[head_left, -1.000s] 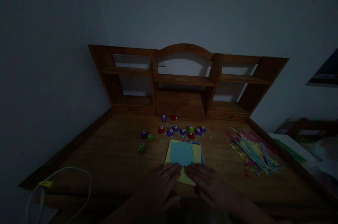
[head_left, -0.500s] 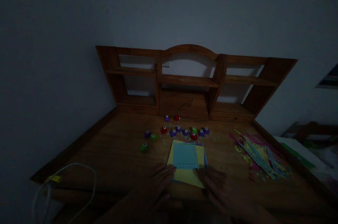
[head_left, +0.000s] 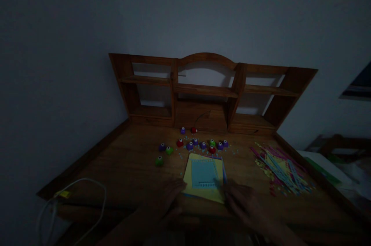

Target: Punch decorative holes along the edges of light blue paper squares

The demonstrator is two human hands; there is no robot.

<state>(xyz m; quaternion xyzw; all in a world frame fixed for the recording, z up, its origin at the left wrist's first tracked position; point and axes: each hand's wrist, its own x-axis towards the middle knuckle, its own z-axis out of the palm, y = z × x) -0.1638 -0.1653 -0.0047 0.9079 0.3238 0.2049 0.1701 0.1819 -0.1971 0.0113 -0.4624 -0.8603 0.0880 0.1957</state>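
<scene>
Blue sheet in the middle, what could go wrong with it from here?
The blue sheet lies on a yellow sheet and might slide if the right hand brushes it. The papers beneath are unevenly aligned, so their edges could catch on the left hand. Small scraps scattered nearby might get under the stack if it shifts.

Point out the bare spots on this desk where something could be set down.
The widest bare patch of desk lies left, between the white cable and the front green punch. A narrower one runs between the paper stack and the strip pile. It is crowded behind the stack, with punches and confetti, and in front, with both hands.
</scene>
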